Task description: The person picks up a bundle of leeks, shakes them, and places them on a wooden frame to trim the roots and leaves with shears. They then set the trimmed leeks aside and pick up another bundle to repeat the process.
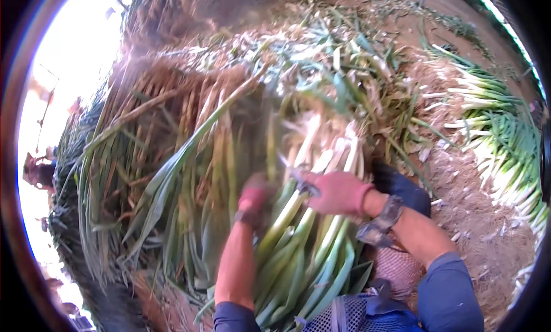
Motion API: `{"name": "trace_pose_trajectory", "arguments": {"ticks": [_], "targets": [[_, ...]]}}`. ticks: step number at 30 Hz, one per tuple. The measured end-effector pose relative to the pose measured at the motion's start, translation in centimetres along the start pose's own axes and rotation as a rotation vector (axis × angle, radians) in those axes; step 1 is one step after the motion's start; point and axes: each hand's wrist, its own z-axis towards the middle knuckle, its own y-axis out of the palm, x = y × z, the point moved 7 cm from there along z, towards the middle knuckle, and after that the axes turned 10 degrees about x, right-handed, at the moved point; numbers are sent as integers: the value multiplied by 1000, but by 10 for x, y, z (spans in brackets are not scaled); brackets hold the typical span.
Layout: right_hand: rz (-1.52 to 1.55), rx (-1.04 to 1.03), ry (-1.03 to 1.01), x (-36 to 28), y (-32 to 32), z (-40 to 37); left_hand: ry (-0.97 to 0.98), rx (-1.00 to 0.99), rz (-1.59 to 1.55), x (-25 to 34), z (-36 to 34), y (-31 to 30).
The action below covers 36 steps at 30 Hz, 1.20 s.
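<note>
My right hand, in a pink glove, is closed around a small cutting tool whose tip points up and left. It is above green onions with pale stems, their leaves running down towards my lap. To its left, my left hand, also in a pink glove, is smeared by motion, and its fingers cannot be made out. It is beside a large heap of long onions with dry outer leaves and brown roots at the top.
Peeled leaves and scraps cover the ground ahead. A row of cleaned green onions lies along the right on brown soil. My knee is beside my right hand. Another person is partly visible at the far left.
</note>
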Motion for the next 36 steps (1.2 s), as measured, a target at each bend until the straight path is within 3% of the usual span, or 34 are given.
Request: {"name": "trace_pose_trajectory", "arguments": {"ticks": [2,6,8,11,15,16,18,20,22,25,30,34,36], "targets": [[-70,-6,-117,1,11,-2,57,84,124,-9,7,0],[-75,-49,-90,9,21,20,56,95,93,-5,0,-3],[-32,59,-63,20,10,51,83,101,121,-7,2,-2],[-19,64,39,23,-5,85,115,112,187,-4,6,-4],[-3,196,-50,18,-18,103,38,56,126,-13,6,-3],[-1,187,-50,20,-15,100,28,66,35,-12,4,-4],[165,-108,13,23,7,76,-13,47,-53,-24,11,-1],[272,-180,-111,15,17,41,-56,31,-142,-35,17,1],[113,-241,-86,5,12,10,-9,59,-101,-32,18,-2],[69,-150,-149,6,20,14,-1,100,-63,-11,5,-10],[30,38,-78,13,7,60,-24,67,-136,-29,15,-4],[45,-9,-59,7,2,47,-54,75,-89,-27,15,-7],[150,-171,-120,-2,14,20,-74,88,-89,-22,14,-9]]}}
